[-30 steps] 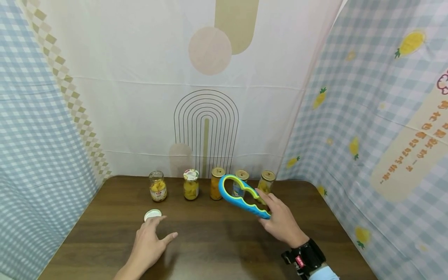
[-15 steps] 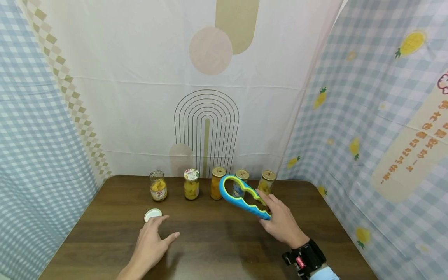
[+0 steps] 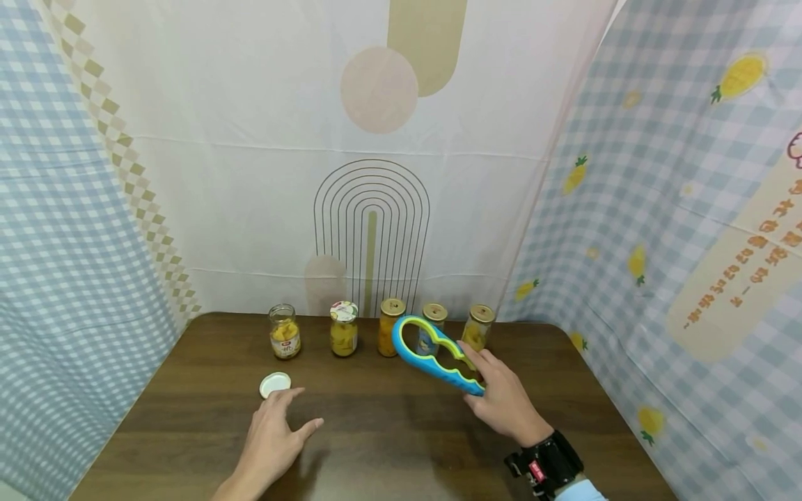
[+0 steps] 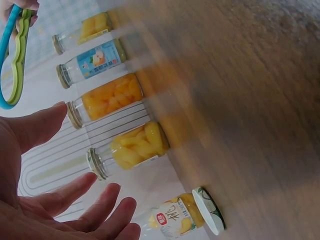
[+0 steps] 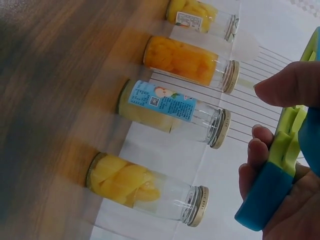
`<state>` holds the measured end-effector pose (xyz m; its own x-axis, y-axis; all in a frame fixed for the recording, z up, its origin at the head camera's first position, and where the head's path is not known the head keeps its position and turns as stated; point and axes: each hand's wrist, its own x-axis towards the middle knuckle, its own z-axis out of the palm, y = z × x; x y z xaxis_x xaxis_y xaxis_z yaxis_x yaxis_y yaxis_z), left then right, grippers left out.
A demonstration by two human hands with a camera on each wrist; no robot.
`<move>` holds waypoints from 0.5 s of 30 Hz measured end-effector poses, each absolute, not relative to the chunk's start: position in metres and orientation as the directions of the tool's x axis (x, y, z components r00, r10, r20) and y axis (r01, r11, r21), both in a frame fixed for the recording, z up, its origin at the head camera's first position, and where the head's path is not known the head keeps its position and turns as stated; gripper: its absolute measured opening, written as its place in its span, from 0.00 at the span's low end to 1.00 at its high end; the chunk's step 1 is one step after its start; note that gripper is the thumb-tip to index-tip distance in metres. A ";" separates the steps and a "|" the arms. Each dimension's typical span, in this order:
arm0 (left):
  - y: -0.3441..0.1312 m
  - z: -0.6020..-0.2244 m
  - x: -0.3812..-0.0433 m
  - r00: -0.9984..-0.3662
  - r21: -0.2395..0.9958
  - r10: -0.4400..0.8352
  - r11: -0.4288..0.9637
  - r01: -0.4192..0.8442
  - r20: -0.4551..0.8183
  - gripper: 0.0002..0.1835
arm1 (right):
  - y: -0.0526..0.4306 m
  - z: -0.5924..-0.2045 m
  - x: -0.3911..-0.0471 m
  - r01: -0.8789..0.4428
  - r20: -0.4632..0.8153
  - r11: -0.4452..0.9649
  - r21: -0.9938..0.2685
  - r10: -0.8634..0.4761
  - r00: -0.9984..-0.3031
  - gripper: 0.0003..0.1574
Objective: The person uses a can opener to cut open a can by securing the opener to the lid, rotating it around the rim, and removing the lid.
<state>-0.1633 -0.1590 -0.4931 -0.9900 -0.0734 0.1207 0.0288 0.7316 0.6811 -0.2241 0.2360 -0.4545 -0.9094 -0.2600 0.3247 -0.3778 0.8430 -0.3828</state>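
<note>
My right hand [image 3: 504,403] grips one end of a blue and lime-green jar opener [image 3: 447,376], its wide loop pointing left above the table. In the right wrist view, curled fingers [image 5: 257,150] lie against the jar opener. My left hand [image 3: 269,438] hovers over the table, fingers spread and holding nothing. Just beyond its fingertips a white lid [image 3: 274,383] lies on the table. Behind the lid stands a lidless jar [image 3: 285,342] of yellow fruit. In the left wrist view the lid [image 4: 208,210] shows a green pattern.
Along the table's [image 3: 363,424] back edge stand capped jars: yellow fruit with a patterned lid [image 3: 344,337], orange fruit [image 3: 387,334], a blue-labelled jar [image 3: 429,344], and yellow fruit at the right [image 3: 476,334]. A white cloth [image 3: 250,209] hangs behind.
My left hand has shifted slightly to the right. The right hand and jar opener stay nearly in place; the jars and lid have not moved.
</note>
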 end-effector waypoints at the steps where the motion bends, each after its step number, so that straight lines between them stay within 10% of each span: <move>1: -0.159 -0.493 -0.163 -0.990 0.682 -0.074 0.731 0.028 0.120 0.35 | 0.236 -0.455 -0.224 -0.378 0.324 0.843 -0.384 -0.261 -0.910 0.62; 15: -0.148 -0.491 -0.180 -0.991 0.692 -0.079 0.722 0.017 0.107 0.38 | 0.236 -0.452 -0.224 -0.390 0.320 0.840 -0.377 -0.277 -0.906 0.63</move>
